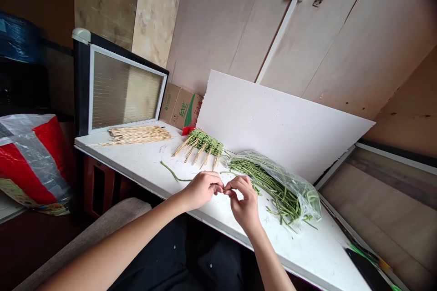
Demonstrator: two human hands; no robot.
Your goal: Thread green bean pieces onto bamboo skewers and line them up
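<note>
My left hand (202, 188) and my right hand (244, 203) meet over the white table (150, 163), fingertips pinched together on a thin green long bean. A loose long bean (174, 173) trails leftward on the table from my left hand. Just right of my hands lies a clear plastic bag of long beans (276, 184), its mouth toward me. Behind my hands sits a row of finished bean skewers (201, 144). A pile of bare bamboo skewers (139, 134) lies at the far left of the table.
A white board (283, 122) leans against the wall behind the table. A cardboard box (180, 108) stands at the back. A framed glass panel (123, 93) rises at the left end, and a red and clear plastic bag (30, 163) sits further left.
</note>
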